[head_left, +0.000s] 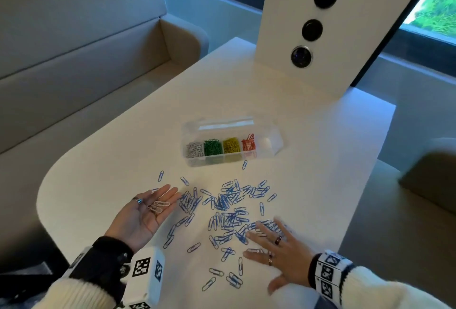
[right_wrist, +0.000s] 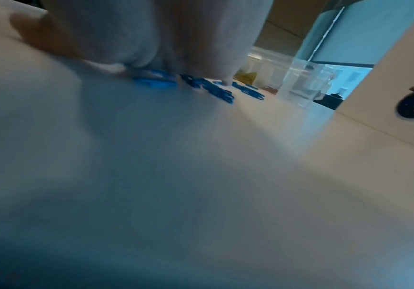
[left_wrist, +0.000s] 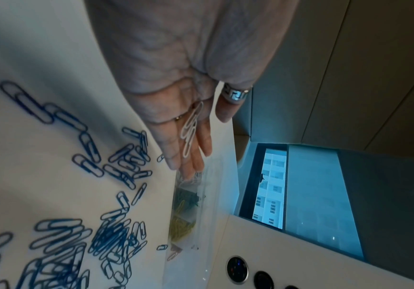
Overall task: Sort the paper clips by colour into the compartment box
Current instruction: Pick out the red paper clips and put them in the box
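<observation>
A clear compartment box [head_left: 269,144] stands open mid-table with white, green, yellow and red clips in separate cells; its rightmost cell looks empty. Many blue paper clips [head_left: 228,210] lie scattered on the white table in front of it. My left hand [head_left: 150,210] is held palm up at the left of the pile, fingers straight, with a few white clips [head_left: 158,206] lying loose on the palm; these white clips [left_wrist: 191,129] also show in the left wrist view. My right hand [head_left: 274,242] lies flat, fingers spread, on blue clips at the pile's right side.
A white panel [head_left: 328,19] with three dark round lenses stands upright at the table's far end. A beige bench [head_left: 74,74] runs along the left. The table's rounded edge [head_left: 47,185] is near my left hand.
</observation>
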